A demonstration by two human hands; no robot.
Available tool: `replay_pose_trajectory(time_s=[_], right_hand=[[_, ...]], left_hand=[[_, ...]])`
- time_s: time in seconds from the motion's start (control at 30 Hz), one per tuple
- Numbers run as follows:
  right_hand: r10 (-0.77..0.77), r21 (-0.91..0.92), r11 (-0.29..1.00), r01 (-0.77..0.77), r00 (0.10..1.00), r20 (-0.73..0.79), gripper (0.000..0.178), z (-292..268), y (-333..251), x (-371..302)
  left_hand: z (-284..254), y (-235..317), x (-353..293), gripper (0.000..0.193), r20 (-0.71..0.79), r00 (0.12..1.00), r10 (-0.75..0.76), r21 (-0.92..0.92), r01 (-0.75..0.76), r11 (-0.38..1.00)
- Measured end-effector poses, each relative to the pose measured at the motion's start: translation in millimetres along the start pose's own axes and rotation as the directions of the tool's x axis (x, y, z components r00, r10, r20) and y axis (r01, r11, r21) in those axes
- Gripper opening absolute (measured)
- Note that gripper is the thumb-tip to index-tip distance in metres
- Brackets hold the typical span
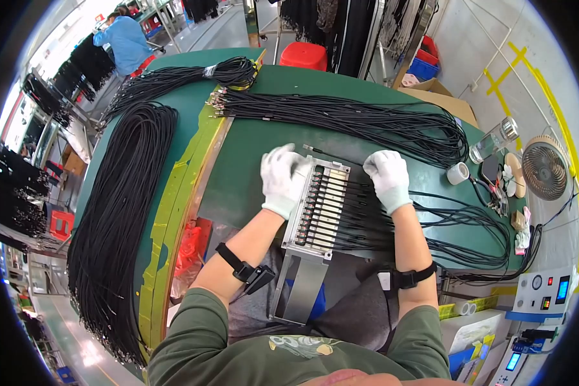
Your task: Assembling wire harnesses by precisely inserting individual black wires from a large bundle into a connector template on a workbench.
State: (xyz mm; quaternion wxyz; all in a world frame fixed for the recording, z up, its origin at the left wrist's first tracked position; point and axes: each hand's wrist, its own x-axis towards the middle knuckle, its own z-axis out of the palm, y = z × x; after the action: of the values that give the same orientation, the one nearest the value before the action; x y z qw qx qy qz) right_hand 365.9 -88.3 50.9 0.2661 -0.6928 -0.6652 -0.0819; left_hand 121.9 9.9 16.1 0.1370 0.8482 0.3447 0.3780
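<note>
A long metal fixture (291, 235) stands in front of me, its slots filled with a row of cable ends and white strips. Black cables (367, 222) run out of its right side. My left hand (282, 177), in a white glove, rests beside the fixture's upper left edge, fingers apart and slightly bent, with nothing visible in them. Across the fixture's far end lies a single black cable (331, 155), its metal connector (309, 148) pointing left. My gloved right hand (389, 175) is closed at that cable's right part; its fingertips are partly hidden.
Bundles of black cable (119, 212) lie left and far (341, 116) on the green table (238, 174). At right are a glass bottle (495, 138), tape roll (457, 174), pliers (479, 190) and fan (545, 166). A person in blue (125, 44) is far left.
</note>
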Motion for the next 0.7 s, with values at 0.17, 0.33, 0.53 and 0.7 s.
replay_pose_trajectory(time_s=[0.17, 0.33, 0.53, 0.7], right_hand=[[-0.117, 0.139, 0.984, 0.110, 0.992, 0.044, 0.016, -15.2, -4.2, 0.8], [-0.208, 0.137, 0.966, 0.221, 0.972, -0.106, 0.019, -15.4, -37.4, 8.7], [-0.183, 0.310, 0.939, 0.147, 0.979, 0.090, 0.021, -8.4, -70.4, 16.6], [-0.096, 0.308, 0.949, 0.075, 0.994, 0.052, 0.015, -12.5, -43.3, 6.7]], left_hand=[[-3.4, -6.8, 1.8, 0.018, -0.134, 0.968, -0.213, -0.285, 0.168, 0.944], [-7.5, 5.5, 4.8, 0.010, -0.101, 0.995, 0.026, -0.354, -0.060, 0.933], [-14.6, 19.8, 7.8, 0.012, -0.052, 0.970, 0.236, -0.338, -0.239, 0.910], [-12.8, 8.8, 5.9, 0.013, -0.130, 0.987, 0.096, -0.414, -0.142, 0.899]])
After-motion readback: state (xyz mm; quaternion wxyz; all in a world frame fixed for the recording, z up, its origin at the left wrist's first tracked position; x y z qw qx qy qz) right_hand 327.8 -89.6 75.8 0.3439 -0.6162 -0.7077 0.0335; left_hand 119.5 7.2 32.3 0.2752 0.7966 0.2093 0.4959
